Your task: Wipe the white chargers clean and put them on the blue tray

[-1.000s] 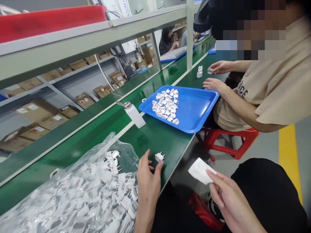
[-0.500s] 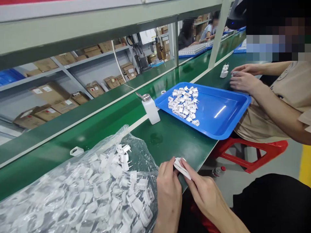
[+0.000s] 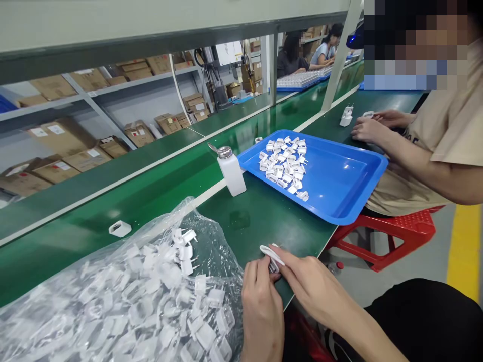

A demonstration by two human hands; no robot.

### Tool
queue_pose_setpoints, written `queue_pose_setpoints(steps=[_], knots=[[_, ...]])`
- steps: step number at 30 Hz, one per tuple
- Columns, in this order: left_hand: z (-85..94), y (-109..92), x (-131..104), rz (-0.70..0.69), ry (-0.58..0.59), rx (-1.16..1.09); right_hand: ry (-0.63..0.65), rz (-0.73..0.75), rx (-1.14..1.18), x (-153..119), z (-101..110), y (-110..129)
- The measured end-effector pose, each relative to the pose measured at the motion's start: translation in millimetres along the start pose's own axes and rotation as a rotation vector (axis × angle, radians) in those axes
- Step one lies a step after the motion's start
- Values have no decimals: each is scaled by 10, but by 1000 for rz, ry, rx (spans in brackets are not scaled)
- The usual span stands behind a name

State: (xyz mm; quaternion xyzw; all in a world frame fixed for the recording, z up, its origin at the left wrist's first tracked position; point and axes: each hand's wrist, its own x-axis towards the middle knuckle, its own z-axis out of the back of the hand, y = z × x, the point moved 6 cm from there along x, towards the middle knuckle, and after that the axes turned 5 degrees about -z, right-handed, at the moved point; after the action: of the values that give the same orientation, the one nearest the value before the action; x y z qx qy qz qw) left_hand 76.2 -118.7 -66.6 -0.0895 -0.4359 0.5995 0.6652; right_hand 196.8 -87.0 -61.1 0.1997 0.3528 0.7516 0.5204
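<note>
A white plastic plug housing (image 3: 272,255) is held between both hands above the near edge of the green bench. My left hand (image 3: 261,297) is closed on its lower side, fingertips curled against it. From the right, my right hand (image 3: 307,281) pinches its upper rim between thumb and fingers. Part of the housing is hidden by the fingers. Left of my hands, a clear plastic bag (image 3: 211,229) lies open with many similar white plug housings (image 3: 206,334) in it. Ahead is a blue tray (image 3: 339,188) with a heap of white plug housings (image 3: 285,161) on its left half.
A white pump bottle (image 3: 232,173) stands left of the tray. One loose housing (image 3: 119,229) lies beyond the bag. At right, a co-worker's hands (image 3: 372,125) handle a white part near an upright plug (image 3: 346,115). A red stool (image 3: 392,236) stands below. Overhead runs a shelf beam (image 3: 169,37).
The housing has turned in my fingers, so its oval rim now faces up more. My right hand has shifted slightly left and over it. The whole view has tilted a little.
</note>
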Motion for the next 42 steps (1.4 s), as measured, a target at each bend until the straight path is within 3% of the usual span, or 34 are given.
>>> queue_pose_setpoints(steps=[4,10,14,17,21,25,29,32,35,39,42], knots=[[10,-13,16,41,58,-22,-38,-76,175,-218,-150,-153],[15,38,32,71,86,-38,-81,-54,171,-471,-301,-242],[38,102,51,191,109,-91,-93,-140,236,-563,-200,-353],[85,120,56,405,152,-208,-270,-315,419,-646,-49,-470],[126,-28,96,606,226,-494,-443,-436,583,-731,72,-462],[83,-134,151,659,378,-429,-438,-446,643,-713,80,-406],[33,-102,215,627,436,-135,-400,-408,641,-647,41,-380],[83,-124,303,501,390,143,-383,-386,645,-613,15,-378],[169,-124,325,437,373,284,-384,-379,658,-620,27,-401],[282,-76,272,345,353,130,-439,-403,651,-691,69,-469],[233,-46,204,222,431,-23,-560,-402,516,-753,38,-490]])
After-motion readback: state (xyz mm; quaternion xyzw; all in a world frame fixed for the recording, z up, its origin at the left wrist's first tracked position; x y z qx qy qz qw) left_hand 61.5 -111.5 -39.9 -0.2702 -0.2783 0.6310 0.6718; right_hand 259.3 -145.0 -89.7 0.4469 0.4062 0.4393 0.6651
